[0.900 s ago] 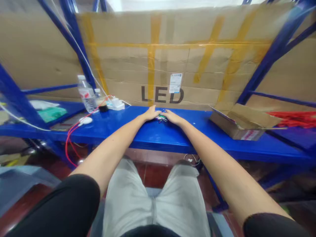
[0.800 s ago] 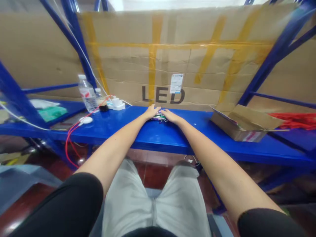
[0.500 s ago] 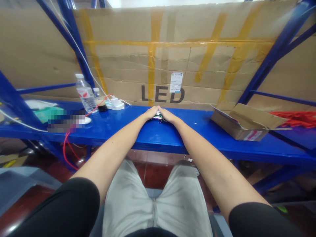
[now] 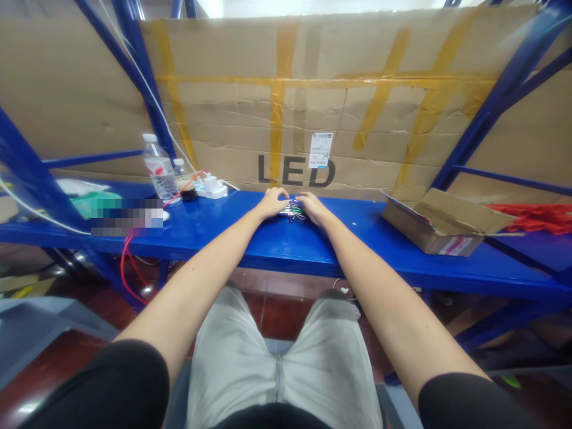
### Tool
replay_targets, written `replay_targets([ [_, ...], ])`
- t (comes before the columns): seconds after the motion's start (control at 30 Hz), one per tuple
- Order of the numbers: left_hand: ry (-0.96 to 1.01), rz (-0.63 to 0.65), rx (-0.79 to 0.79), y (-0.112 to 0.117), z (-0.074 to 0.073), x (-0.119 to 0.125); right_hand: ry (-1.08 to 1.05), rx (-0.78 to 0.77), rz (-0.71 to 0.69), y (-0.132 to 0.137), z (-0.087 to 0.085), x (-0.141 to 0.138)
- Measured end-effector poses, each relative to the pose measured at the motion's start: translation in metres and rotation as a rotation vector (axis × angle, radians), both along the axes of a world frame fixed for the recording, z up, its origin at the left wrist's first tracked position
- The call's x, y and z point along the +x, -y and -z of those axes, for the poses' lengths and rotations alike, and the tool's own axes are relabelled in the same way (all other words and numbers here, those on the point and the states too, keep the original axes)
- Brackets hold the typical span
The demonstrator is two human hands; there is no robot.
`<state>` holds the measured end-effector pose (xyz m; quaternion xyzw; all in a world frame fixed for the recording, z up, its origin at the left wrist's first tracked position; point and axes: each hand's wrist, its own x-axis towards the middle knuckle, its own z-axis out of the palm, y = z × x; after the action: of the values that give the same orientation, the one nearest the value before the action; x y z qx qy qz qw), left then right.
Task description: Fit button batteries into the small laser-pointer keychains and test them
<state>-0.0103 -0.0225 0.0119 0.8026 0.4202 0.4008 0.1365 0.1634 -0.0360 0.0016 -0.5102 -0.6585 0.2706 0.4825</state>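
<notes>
A small bundle of thin, shiny stick-like pieces (image 4: pixel 292 210) lies on the blue shelf, with green and purple showing among the silver. Its exact kind is too small to make out. My left hand (image 4: pixel 271 204) curls around its left end, thumb and fingers bent inward. At the right end, my right hand (image 4: pixel 311 207) is closed over the pieces in the same way. Between the two hands, the middle of the bundle is visible. Most fingertips are hidden behind it or blurred.
On the blue shelf (image 4: pixel 286 247), an opened cardboard box (image 4: pixel 429 229) stands right, beside red material (image 4: pixel 531 217). A water bottle (image 4: pixel 159 173), a smaller bottle with dark liquid (image 4: pixel 185 187) and a white power strip (image 4: pixel 212 187) stand left. Large cardboard (image 4: pixel 223 125) rises behind.
My hands, whose fingertips met above the bundle, have drawn apart sideways, leaving more of the bundle showing between them. The camera view has shifted slightly.
</notes>
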Motion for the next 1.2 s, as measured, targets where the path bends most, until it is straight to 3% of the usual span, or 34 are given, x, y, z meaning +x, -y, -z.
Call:
replay_targets([
  [0.1,-0.21,0.096,0.091,0.017,-0.005,-0.008,0.055,-0.036,0.177,0.007,-0.006,0.01],
  [0.2,-0.312,0.12,0.09,0.028,-0.008,-0.01,0.17,0.02,0.257,0.017,-0.014,0.015],
  [0.67,-0.327,0.221,0.063,0.023,-0.005,-0.006,0.404,-0.035,-0.081,0.04,-0.021,0.004],
  [0.87,-0.33,0.182,0.144,0.022,-0.005,-0.005,0.442,-0.012,-0.013,0.04,-0.018,0.005],
  [1.03,-0.241,0.156,0.239,0.03,-0.011,-0.002,0.393,0.169,0.094,0.035,-0.017,0.006],
  [1.2,-0.217,0.087,0.219,0.039,-0.015,-0.002,0.397,0.193,0.016,0.036,-0.019,0.006],
])
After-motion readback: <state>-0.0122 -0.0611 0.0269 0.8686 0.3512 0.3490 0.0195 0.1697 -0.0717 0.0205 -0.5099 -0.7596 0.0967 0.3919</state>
